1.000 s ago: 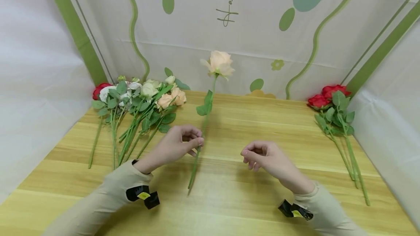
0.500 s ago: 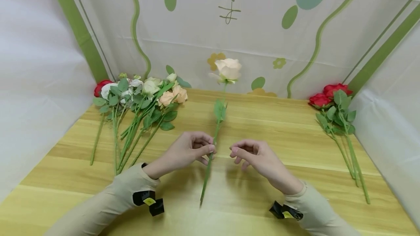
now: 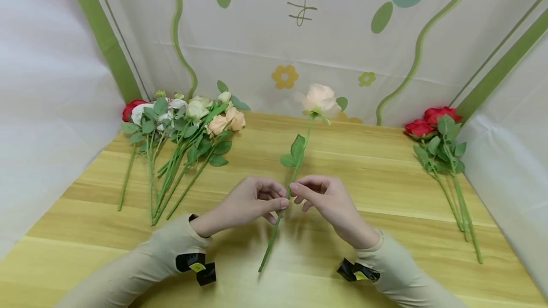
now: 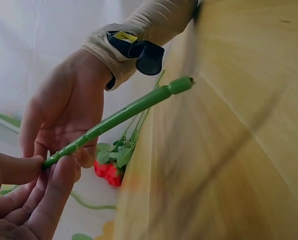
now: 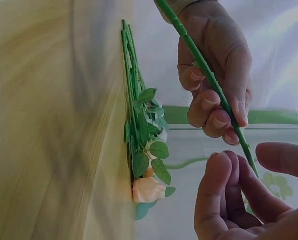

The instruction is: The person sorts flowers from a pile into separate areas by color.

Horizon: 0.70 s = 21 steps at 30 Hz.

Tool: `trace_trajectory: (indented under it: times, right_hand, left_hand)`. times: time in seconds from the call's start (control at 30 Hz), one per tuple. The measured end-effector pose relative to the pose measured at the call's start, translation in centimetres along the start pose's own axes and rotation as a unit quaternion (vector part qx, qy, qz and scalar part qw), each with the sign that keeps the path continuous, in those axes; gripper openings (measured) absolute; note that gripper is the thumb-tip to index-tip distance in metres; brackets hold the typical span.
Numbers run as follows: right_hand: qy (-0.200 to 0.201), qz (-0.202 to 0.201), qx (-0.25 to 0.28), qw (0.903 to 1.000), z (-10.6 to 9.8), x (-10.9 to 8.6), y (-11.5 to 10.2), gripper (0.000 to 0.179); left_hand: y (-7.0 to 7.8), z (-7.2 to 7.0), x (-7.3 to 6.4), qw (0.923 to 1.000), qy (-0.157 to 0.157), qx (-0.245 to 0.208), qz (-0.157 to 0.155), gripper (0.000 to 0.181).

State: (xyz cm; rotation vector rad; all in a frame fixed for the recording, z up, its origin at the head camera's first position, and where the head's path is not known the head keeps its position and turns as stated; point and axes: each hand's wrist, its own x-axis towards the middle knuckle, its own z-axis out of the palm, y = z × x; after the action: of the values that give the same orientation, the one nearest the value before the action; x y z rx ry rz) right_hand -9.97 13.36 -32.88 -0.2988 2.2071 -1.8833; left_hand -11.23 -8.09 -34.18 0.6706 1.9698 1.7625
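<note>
The left hand (image 3: 252,201) pinches the rose (image 3: 298,147) mid-stem, seemingly to balance it above the table (image 3: 376,170), while the right hand (image 3: 327,203), thumb and fingers parted, hovers beside it, contact unclear from here.

Long beige sleeves (image 3: 145,263), close-fitting, creased; small black device (image 3: 206,274) at each wrist, yellow label (image 3: 198,267) on each.

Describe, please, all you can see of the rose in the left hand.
The pale peach rose has one full, layered bloom, green leaves and a slim, jointed stem, seemingly plastic. Raised over the table, it tilts, bloom toward the backdrop, stem end lower. The left hand pinches its stem; the right hand is close, contact unclear.
</note>
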Motion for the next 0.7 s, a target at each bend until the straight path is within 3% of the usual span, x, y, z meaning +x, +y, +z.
trace_trajectory:
  times: [0.27,0.47,0.7]
  right_hand:
    - [0.008,-0.018,-0.005,0.9998,0.35,0.22,0.27,0.022]
    - [-0.010,-0.029,-0.015,0.9994,0.24,0.17,0.27,0.018]
    - [-0.020,-0.025,-0.028,0.9991,0.08,0.07,0.28,0.015]
  left_hand:
    - [-0.09,0.26,-0.09,0.9996,-0.001,0.023,0.013,0.010]
    - [-0.10,0.25,-0.07,0.9981,-0.022,0.049,0.032,0.012]
    - [0.02,0.33,-0.21,0.9971,-0.042,0.060,0.021,0.009]
